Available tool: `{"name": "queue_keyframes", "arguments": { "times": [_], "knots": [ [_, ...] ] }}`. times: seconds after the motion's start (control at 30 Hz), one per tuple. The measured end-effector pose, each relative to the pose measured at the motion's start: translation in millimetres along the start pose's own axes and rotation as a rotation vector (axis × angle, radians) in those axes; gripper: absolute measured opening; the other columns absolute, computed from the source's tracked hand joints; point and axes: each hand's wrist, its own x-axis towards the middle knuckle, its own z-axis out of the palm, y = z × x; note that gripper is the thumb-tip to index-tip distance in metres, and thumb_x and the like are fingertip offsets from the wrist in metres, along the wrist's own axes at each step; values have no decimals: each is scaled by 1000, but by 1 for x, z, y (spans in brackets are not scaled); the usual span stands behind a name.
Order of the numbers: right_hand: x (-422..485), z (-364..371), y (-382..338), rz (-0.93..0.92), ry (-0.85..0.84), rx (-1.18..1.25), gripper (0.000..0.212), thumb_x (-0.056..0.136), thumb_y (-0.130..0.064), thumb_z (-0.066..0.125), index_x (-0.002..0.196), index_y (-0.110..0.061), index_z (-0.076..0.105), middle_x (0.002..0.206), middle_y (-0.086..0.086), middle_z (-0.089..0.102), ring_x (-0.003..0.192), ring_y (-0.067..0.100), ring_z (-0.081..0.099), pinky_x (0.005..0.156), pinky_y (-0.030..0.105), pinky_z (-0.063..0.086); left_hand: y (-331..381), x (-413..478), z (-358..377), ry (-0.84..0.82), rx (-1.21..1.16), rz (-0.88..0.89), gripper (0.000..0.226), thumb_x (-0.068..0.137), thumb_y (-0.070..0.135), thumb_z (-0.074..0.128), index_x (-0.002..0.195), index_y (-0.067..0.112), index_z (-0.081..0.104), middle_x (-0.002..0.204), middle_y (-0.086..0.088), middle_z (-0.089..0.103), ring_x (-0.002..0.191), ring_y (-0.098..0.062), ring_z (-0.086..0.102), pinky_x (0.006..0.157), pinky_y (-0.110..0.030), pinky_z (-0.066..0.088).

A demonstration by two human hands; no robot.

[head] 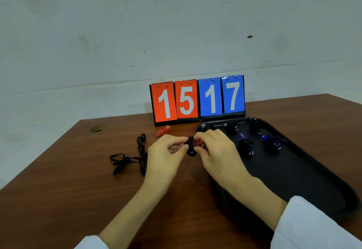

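Person's left hand (166,150) grip pinches looped black woven cord (191,148), fingers curled. The right hand (213,148) grip curls tight round small glossy red plastic whistle (198,143). Whistle sits above brown wood-grain worktop (78,190), just left of smooth black oval plastic tray (293,180).

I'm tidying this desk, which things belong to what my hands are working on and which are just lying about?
In the job: red whistle in the right hand, black cord pinched by the left hand, spare red whistle, loose black cords, black tray of wrapped whistles.
Lying about: flip scoreboard, brass table fitting.
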Motion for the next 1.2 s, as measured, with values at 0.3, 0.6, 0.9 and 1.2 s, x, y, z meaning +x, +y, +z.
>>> {"name": "queue_keyframes", "arguments": {
  "times": [0.3, 0.6, 0.9, 1.2],
  "knots": [
    [-2, 2, -3, -12, -1, -20, 28, 68, -9, 79, 94, -7, 67, 83, 4, 66, 76, 21, 61, 66, 29, 51, -3, 0, 0, 74, -101, -121, 15, 80, 11, 70, 88, 23, 72, 81, 10, 71, 76, -7, 67, 72, -17, 54],
    [-6, 5, -7, -27, 2, -62, 29, 65, -10, 82, 90, -6, 68, 78, 5, 65, 70, 21, 60, 60, 28, 51, -5, 2, 6, 23, -24, -181, 8, 80, 21, 72, 87, 23, 70, 79, 11, 67, 78, -4, 63, 63, -10, 47],
    [-6, 10, -6, -13, -55, -64, 29, 61, -10, 84, 85, -8, 67, 73, 3, 64, 66, 20, 59, 56, 28, 53, -6, 4, 5, -173, -297, -458, 18, 96, 14, 48, 97, 15, 66, 83, 2, 60, 70, -8, 49, 70, -24, 42],
    [-6, 11, -4, -28, -84, -92, 30, 60, -11, 85, 85, -8, 68, 74, 3, 65, 67, 18, 60, 57, 26, 51, -10, 5, 5, -175, -166, -319, 2, 86, 14, 64, 89, 14, 63, 89, -9, 66, 69, -15, 64, 75, -30, 55]
  ]
}}
